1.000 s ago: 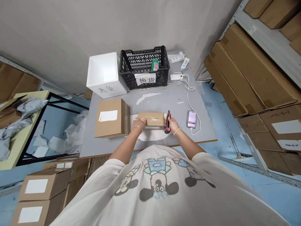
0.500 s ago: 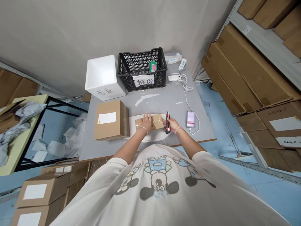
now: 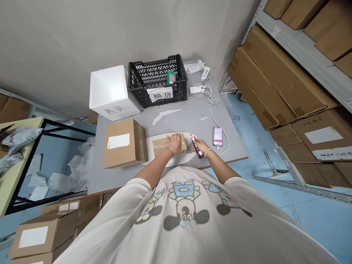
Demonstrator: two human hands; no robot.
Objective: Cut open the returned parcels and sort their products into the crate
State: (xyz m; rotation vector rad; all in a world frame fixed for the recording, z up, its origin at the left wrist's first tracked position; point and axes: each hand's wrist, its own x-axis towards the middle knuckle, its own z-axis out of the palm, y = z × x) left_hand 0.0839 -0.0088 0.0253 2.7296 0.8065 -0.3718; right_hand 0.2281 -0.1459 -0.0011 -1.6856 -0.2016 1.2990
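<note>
A small taped cardboard box (image 3: 160, 145) lies on a white sheet (image 3: 150, 154) on the grey table. My left hand (image 3: 175, 143) is over its right part, with the fingers bent across the top and holding it down. Just right of the box, my right hand (image 3: 201, 146) is closed round a red and black utility knife (image 3: 196, 146). The knife slants, its metal end pointing away from me and a little left. It is apart from the box. A larger cardboard box (image 3: 118, 150) with a white label stands to the left.
Behind are a white foam box (image 3: 114, 95) and a black crate (image 3: 158, 77) holding a green package (image 3: 171, 77). A phone (image 3: 218, 136) with a white cable lies at the right, below power strips (image 3: 196, 89). Shelves of cartons (image 3: 286, 77) stand right; more cartons (image 3: 34, 236) sit low left.
The knife has turned from nearly upright to a slant, its metal end swinging left. My left hand has shifted towards the right end of the small box. The whole view has shifted slightly.
</note>
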